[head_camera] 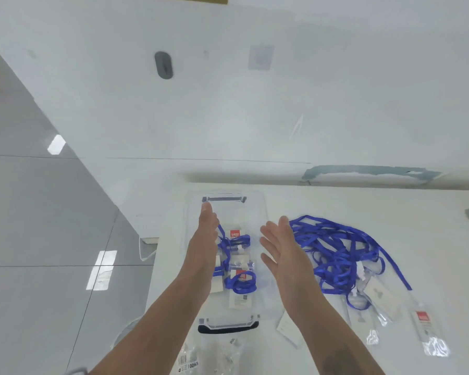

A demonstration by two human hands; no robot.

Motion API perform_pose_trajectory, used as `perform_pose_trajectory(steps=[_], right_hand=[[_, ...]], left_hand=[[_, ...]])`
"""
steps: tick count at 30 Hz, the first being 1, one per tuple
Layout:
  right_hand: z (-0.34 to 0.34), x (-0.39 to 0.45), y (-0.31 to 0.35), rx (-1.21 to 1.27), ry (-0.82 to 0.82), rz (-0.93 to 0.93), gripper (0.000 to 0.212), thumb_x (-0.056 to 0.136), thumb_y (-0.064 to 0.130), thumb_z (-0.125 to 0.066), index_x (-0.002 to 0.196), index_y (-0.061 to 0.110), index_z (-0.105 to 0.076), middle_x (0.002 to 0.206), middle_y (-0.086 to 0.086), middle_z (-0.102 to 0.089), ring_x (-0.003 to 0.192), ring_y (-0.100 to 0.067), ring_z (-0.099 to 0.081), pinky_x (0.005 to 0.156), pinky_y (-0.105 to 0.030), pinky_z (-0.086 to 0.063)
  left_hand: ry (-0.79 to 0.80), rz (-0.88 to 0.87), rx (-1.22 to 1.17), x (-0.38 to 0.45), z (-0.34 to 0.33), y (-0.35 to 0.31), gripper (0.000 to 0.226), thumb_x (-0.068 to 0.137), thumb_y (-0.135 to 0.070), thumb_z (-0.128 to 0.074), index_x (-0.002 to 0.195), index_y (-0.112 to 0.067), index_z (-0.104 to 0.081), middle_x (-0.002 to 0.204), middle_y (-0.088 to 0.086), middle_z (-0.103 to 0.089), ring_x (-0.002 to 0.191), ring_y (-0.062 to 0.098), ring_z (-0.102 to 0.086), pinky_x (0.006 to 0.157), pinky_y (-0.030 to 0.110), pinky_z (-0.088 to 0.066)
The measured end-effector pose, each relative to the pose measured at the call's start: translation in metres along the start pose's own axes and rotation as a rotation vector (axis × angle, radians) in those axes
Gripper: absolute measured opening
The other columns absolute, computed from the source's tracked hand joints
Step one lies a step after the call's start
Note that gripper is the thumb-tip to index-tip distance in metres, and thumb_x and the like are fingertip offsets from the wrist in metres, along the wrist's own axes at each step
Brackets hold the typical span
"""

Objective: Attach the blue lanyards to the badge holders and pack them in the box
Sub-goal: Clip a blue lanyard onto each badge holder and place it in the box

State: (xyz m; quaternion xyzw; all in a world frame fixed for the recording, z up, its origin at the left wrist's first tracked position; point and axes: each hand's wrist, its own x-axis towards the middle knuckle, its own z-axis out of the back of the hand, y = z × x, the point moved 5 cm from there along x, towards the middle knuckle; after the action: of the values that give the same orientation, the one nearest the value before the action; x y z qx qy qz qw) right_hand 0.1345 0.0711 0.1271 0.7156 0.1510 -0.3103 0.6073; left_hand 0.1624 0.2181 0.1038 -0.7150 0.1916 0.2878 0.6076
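Observation:
A clear plastic box with grey latches lies on the white table, holding several badge holders with blue lanyards coiled on them. My left hand hovers over the box's left side, fingers straight, holding nothing. My right hand is spread flat at the box's right side, palm facing left, also holding nothing. A tangled pile of blue lanyards lies to the right of the box. More badge holders in clear sleeves lie at the pile's near edge.
Clear packaging with a barcode lies at the near edge below the box. A packaged holder with a red label lies at the far right. The table's left edge drops to a grey tiled floor. A white wall rises behind the table.

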Motion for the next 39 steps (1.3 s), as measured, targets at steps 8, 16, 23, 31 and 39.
perform_pose_trajectory(steps=[8,16,23,31,39], right_hand=[[0.076,-0.018,0.03,0.055,-0.05,0.103,0.051,0.1,0.051,-0.038,0.132,0.017,-0.057,0.134,0.005,-0.059,0.126,-0.013,-0.053,0.113,-0.038,-0.037],[0.224,-0.003,0.045,-0.006,-0.068,0.104,0.05,0.102,0.049,-0.033,0.132,0.017,-0.056,0.132,0.003,-0.061,0.125,-0.015,-0.055,0.111,-0.038,-0.039],[0.326,0.023,0.051,-0.101,-0.056,0.075,0.035,0.102,0.049,-0.035,0.106,0.025,-0.061,0.12,0.006,-0.064,0.116,-0.014,-0.058,0.107,-0.037,-0.04],[0.375,0.06,0.008,-0.608,-0.033,0.175,0.013,0.093,0.033,-0.058,0.099,0.022,-0.063,0.094,0.01,-0.064,0.092,-0.012,-0.059,0.079,-0.026,-0.041],[0.387,0.118,-0.062,-1.05,0.0,0.133,0.059,0.081,0.042,-0.071,0.134,0.029,-0.051,0.116,0.009,-0.059,0.103,-0.01,-0.055,0.082,-0.024,-0.042]], left_hand=[[0.034,-0.046,-0.009,-0.027,-0.052,-0.012,0.063,0.096,-0.066,-0.028,0.14,-0.026,-0.048,0.149,-0.008,-0.045,0.138,0.013,-0.04,0.116,0.036,-0.024],[-0.038,-0.114,-0.021,-0.053,-0.155,0.026,0.059,0.099,-0.057,-0.034,0.146,-0.023,-0.042,0.148,-0.008,-0.047,0.135,0.014,-0.044,0.118,0.037,-0.028],[-0.101,-0.11,0.066,-0.067,-0.243,0.068,0.038,0.097,-0.06,-0.038,0.115,-0.035,-0.061,0.124,-0.016,-0.057,0.117,0.009,-0.054,0.11,0.037,-0.035],[-0.15,-0.241,0.674,-0.057,-0.281,0.12,0.052,0.093,-0.041,-0.058,0.142,-0.026,-0.048,0.143,-0.011,-0.049,0.125,0.006,-0.046,0.105,0.028,-0.037],[-0.093,-0.038,0.925,-0.016,-0.303,0.198,0.027,0.092,-0.032,-0.054,0.119,-0.03,-0.057,0.109,-0.011,-0.06,0.109,0.016,-0.06,0.092,0.031,-0.048]])
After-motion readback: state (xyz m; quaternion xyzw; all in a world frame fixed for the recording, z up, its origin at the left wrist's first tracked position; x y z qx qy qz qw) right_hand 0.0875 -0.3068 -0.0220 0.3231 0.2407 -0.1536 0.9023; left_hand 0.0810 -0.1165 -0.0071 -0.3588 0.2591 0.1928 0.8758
